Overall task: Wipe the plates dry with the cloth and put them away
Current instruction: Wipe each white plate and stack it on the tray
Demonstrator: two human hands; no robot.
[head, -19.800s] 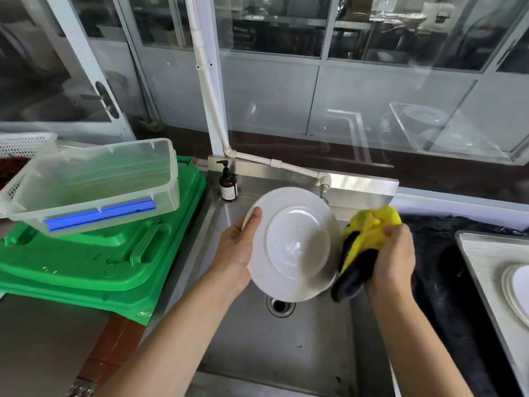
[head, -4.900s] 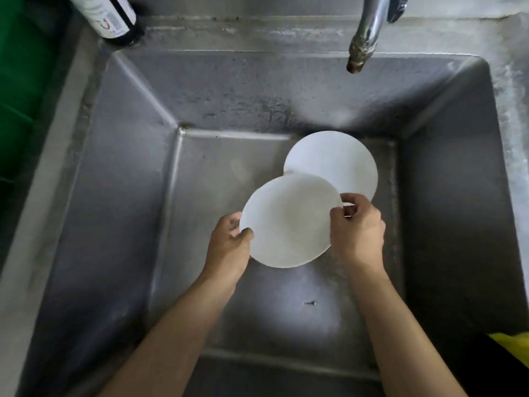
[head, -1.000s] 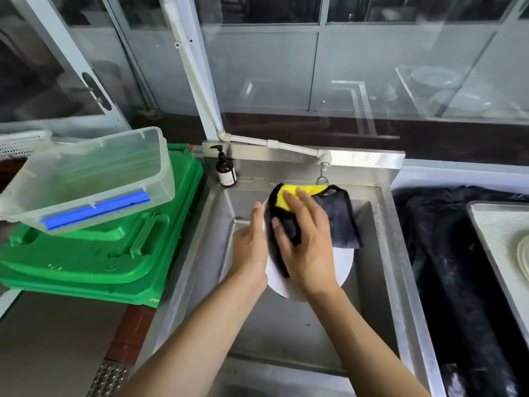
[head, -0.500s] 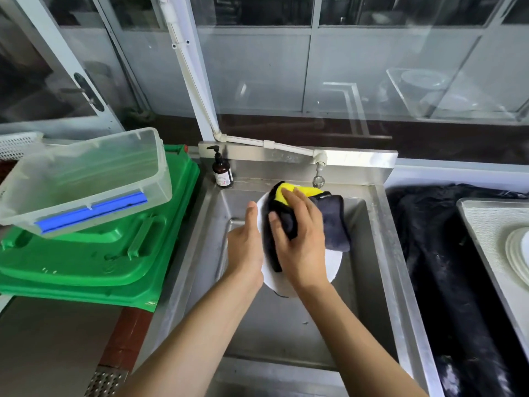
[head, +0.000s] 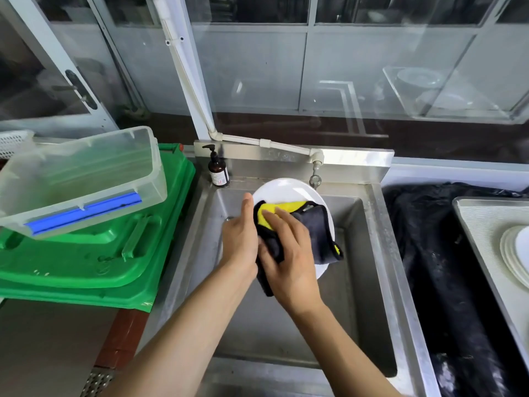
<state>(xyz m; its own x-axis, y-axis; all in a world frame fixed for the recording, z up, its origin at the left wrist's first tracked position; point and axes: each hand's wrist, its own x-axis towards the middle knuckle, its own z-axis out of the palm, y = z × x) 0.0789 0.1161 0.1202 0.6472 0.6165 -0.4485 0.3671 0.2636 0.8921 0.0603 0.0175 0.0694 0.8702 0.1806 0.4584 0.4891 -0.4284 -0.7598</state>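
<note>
Two hands over the sink [head: 369, 253]: left hand [head: 240, 239] gripping the plate [head: 286, 190], right hand [head: 289, 253] fingers flat on the cloth [head: 315, 227]

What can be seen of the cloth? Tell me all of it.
The cloth is soft and plush-looking, yellow on one face and dark grey on the other, with dark edging. It lies folded and bunched over the face of the white plate, which is held above the sink. The right hand presses it flat against the plate with straight fingers; the left hand grips the plate's left edge beside it. A dark corner hangs past the plate's lower right rim.
</note>
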